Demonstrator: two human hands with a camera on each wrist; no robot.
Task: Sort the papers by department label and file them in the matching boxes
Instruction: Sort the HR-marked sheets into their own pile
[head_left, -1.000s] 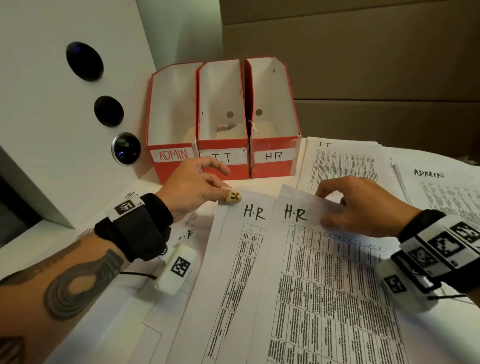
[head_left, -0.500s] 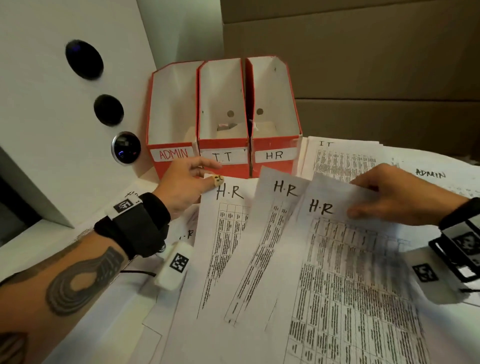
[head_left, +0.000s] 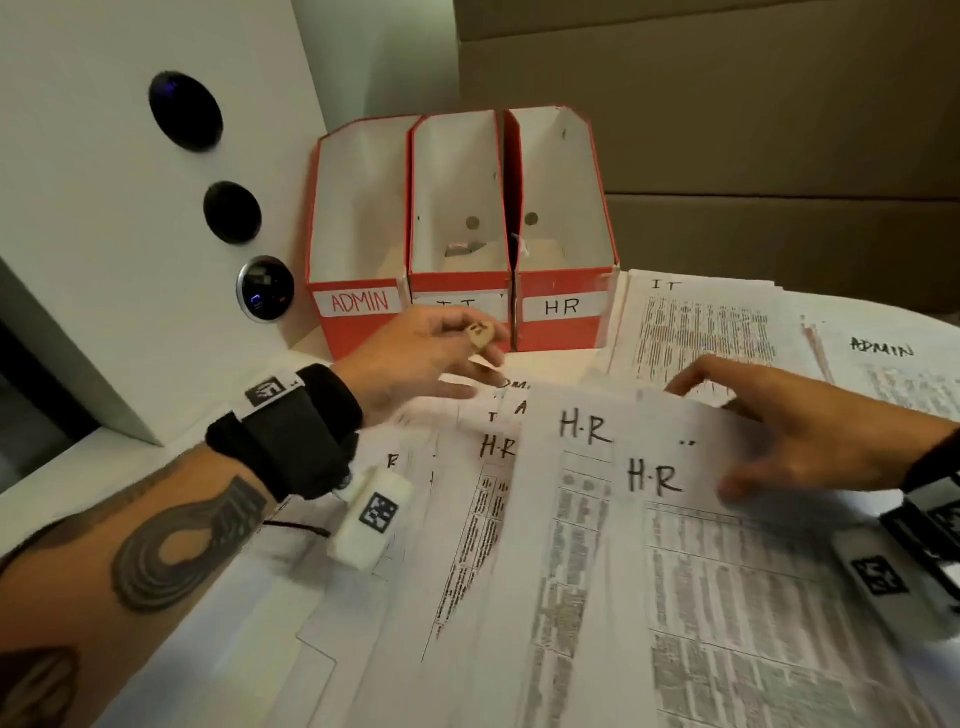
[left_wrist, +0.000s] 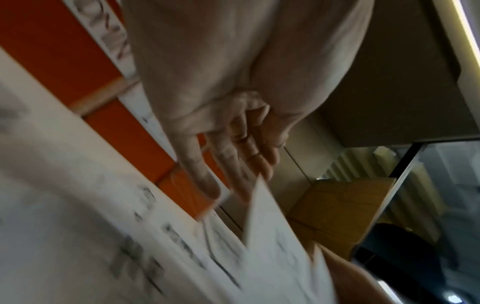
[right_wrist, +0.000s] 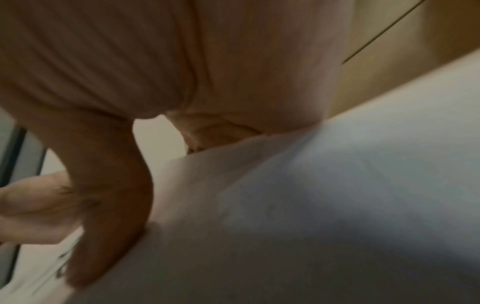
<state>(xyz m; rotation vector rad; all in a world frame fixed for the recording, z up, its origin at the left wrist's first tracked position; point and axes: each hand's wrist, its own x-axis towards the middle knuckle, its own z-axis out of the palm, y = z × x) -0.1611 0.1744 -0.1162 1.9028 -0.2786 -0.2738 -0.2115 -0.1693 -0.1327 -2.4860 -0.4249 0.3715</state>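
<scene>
Pinching the top edge of the front HR sheet (head_left: 691, 525) with the right hand (head_left: 810, 441), thumb on its face. Hovering the left hand (head_left: 415, 358), fingers loosely spread, holding nothing, over papers before the red boxes: ADMIN (head_left: 358, 270), IT (head_left: 457, 280), HR (head_left: 563, 291).

left forearm (head_left: 156, 551): dark tattoos | black wristbands | white marker-tagged camera blocks (head_left: 371, 517) | thumb ring (head_left: 479, 333)
</scene>
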